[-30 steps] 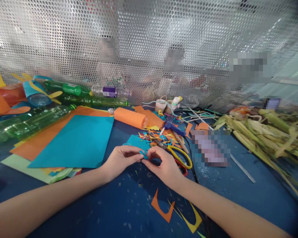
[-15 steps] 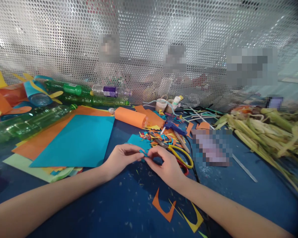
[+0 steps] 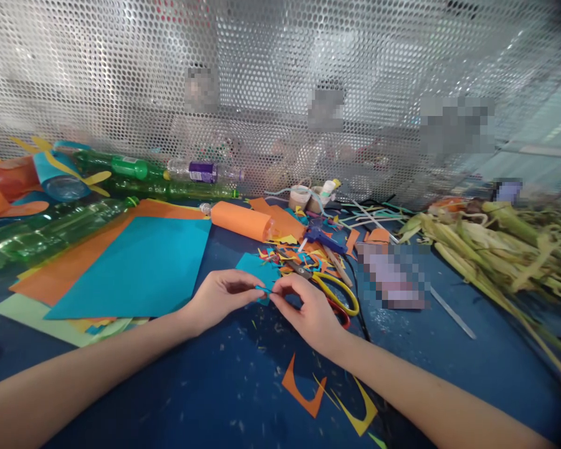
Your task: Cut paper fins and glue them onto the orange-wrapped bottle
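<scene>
Between my two hands, a small strip of blue paper [image 3: 263,289] is pinched at both ends by thumbs and fingertips. My left hand [image 3: 225,292] grips its left end, and my right hand [image 3: 305,305] has the other; much of the strip is hidden by fingers. Just behind lies a larger blue paper piece [image 3: 255,267] on the table. Scissors with yellow and red handles [image 3: 339,293] rest beside my right hand, among colourful paper scraps [image 3: 315,255]. A blue glue gun [image 3: 325,237] lies beyond them.
Stacked coloured sheets [image 3: 140,268] lie at the left, with green bottles [image 3: 56,231] behind. A bottle wrapped in orange paper [image 3: 240,221] lies at centre. Corn husks [image 3: 490,249] fill the right. Orange offcuts [image 3: 303,390] lie in front. A perforated metal screen [image 3: 262,81] stands behind.
The blue strip has turned to lie more level between my fingertips. Both hands keep their pinch, and the whole view has shifted slightly.
</scene>
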`<state>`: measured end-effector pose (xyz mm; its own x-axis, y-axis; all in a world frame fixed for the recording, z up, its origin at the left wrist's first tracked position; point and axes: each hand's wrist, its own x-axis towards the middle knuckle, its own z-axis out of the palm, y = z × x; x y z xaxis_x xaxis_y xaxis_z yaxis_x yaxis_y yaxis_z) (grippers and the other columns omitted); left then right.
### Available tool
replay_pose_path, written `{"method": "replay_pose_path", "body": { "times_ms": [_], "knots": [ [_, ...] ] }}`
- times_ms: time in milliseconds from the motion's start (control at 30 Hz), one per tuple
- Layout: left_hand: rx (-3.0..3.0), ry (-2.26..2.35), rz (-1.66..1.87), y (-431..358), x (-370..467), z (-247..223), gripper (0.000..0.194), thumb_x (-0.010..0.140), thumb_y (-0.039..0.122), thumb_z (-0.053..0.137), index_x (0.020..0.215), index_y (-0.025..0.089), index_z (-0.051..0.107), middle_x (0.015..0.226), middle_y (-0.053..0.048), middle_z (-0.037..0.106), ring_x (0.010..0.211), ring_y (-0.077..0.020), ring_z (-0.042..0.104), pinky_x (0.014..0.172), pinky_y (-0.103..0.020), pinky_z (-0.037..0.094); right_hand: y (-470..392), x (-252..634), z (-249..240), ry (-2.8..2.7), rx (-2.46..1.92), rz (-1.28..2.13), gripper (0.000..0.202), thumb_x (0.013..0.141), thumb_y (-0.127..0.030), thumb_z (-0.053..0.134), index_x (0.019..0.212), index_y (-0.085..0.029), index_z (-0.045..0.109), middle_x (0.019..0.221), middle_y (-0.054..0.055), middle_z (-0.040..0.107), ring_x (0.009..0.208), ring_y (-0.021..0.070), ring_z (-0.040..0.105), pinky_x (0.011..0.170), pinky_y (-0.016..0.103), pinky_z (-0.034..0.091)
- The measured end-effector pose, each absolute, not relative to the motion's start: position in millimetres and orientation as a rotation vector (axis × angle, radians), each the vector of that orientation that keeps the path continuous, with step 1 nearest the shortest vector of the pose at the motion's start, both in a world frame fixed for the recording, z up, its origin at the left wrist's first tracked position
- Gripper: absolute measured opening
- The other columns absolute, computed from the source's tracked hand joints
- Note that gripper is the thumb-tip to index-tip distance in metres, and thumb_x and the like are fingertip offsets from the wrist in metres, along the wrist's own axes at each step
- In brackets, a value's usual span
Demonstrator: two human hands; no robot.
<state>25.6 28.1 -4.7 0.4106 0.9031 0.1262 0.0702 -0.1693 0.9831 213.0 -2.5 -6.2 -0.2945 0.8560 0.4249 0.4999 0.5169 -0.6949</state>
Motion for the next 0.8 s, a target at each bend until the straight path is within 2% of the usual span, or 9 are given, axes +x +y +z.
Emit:
{"method": "replay_pose_path", "body": {
  "times_ms": [367,567,800],
  "knots": [
    [1.67,0.879,0.999,25.8,24.8,-10.4,0.011,0.069,0.023,0.069,0.079,0.016,0.069,0.078,-0.003,0.07,0.072,-0.0139,0.064,0.068,-0.023,0.053,-3.5,214.4,-8.7,-1.95,-1.056,0.601,0.009,0.081,-0.023,0.056,0.09,-0.021,0.055,0.086,0.002,0.06,0.079,0.0145,0.057,0.072,0.028,0.048],
    [1.793,0.823,0.967,24.3,25.3,-5.3,0.01,0.073,0.021,0.064,0.08,0.015,0.067,0.079,-0.003,0.068,0.072,-0.013,0.063,0.069,-0.023,0.052,-3.7,214.5,-7.1,-1.977,-1.024,0.532,0.005,0.083,-0.019,0.053,0.088,-0.021,0.056,0.082,0.002,0.059,0.077,0.014,0.056,0.071,0.028,0.047],
    [2.03,0.827,0.967,22.1,25.3,-2.9,0.01,0.077,0.019,0.058,0.082,0.015,0.065,0.08,-0.004,0.066,0.074,-0.0137,0.061,0.07,-0.025,0.05,-3.8,215.4,-10.6,-2.008,-0.922,0.514,0.01,0.083,-0.014,0.052,0.089,-0.02,0.057,0.087,0.003,0.058,0.084,0.0143,0.056,0.077,0.029,0.046]
  ]
}}
